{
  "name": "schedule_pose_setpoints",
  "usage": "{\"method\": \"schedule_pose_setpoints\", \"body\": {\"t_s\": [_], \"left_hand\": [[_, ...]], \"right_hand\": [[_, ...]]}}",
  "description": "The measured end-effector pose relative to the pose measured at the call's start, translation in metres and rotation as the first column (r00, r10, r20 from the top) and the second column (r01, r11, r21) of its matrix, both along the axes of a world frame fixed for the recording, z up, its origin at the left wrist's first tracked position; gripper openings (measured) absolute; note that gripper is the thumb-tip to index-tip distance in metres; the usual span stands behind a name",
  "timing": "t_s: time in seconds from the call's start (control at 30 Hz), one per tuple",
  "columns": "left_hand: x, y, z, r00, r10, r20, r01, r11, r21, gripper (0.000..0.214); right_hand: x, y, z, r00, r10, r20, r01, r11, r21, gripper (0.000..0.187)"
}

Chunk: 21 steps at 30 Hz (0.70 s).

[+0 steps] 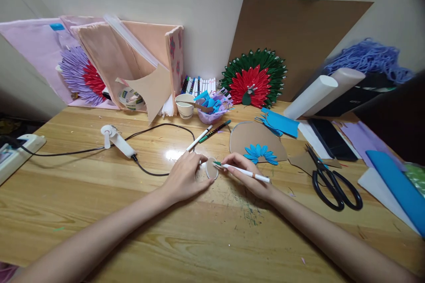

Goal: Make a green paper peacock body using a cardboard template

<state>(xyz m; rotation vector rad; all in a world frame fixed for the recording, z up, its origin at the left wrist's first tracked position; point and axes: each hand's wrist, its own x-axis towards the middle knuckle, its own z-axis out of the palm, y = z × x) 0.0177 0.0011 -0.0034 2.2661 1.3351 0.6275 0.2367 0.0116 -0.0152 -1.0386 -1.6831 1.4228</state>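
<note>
A small rounded cardboard piece (pixel 211 170) with a pale edge lies on the table between my hands. My left hand (pixel 187 176) steadies it, thumb at its lower edge and fingers at its upper left. In my right hand (pixel 247 177) is a white marker (pixel 247 171), gripped like a pen, its green tip on or just over the cardboard's upper right. Just beyond are a white marker (pixel 199 138) and a dark green marker (pixel 215 131). Farther right lies a larger cardboard shape (pixel 255 136) with blue paper petals (pixel 260 154) along its lower edge.
Black-handled scissors (pixel 332 181) lie at right, near blue foam sheets (pixel 395 185) and a phone (pixel 332 138). A corded glue gun (pixel 117 140) lies left, its cable curving behind my left hand. A paper cup (pixel 185 107), scrap bowl (pixel 210 117) and red-green paper peacock (pixel 254 79) stand behind.
</note>
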Motion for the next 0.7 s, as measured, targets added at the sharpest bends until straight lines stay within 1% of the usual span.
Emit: {"method": "schedule_pose_setpoints", "body": {"t_s": [0.13, 0.27, 0.37, 0.43, 0.5, 0.57, 0.63, 0.7], "left_hand": [[-0.001, -0.002, 0.0, 1.0, -0.017, 0.027, 0.017, 1.0, -0.015, 0.038], [0.001, 0.001, 0.002, 1.0, -0.029, 0.003, 0.029, 1.0, -0.008, 0.057], [0.004, 0.006, 0.002, 0.999, -0.05, -0.015, 0.049, 0.998, -0.046, 0.053], [0.004, 0.009, 0.001, 0.999, -0.051, -0.004, 0.05, 0.996, -0.078, 0.048], [0.003, 0.01, 0.0, 0.999, -0.046, 0.015, 0.047, 0.995, -0.093, 0.049], [0.001, 0.011, -0.002, 0.999, -0.045, 0.026, 0.048, 0.994, -0.097, 0.05], [0.001, 0.011, -0.003, 0.998, -0.05, 0.03, 0.052, 0.994, -0.099, 0.051], [0.0, 0.011, -0.003, 0.998, -0.051, 0.029, 0.054, 0.993, -0.103, 0.051]], "right_hand": [[0.001, 0.0, -0.001, 0.999, 0.032, -0.015, -0.032, 0.999, 0.014, 0.024], [0.001, -0.003, -0.001, 0.999, 0.025, -0.036, -0.026, 0.999, -0.024, 0.022], [0.0, -0.004, -0.003, 0.999, 0.011, -0.036, -0.012, 0.999, -0.049, 0.018], [0.001, -0.004, -0.004, 1.0, 0.023, -0.008, -0.023, 0.999, -0.046, 0.015], [0.001, -0.005, -0.003, 0.998, 0.043, 0.05, -0.043, 0.999, -0.015, 0.014], [0.001, -0.005, 0.0, 0.991, 0.06, 0.116, -0.064, 0.997, 0.031, 0.017], [0.001, -0.005, 0.003, 0.987, 0.067, 0.149, -0.077, 0.995, 0.065, 0.019], [0.001, -0.005, 0.005, 0.983, 0.087, 0.163, -0.098, 0.993, 0.063, 0.019]]}}
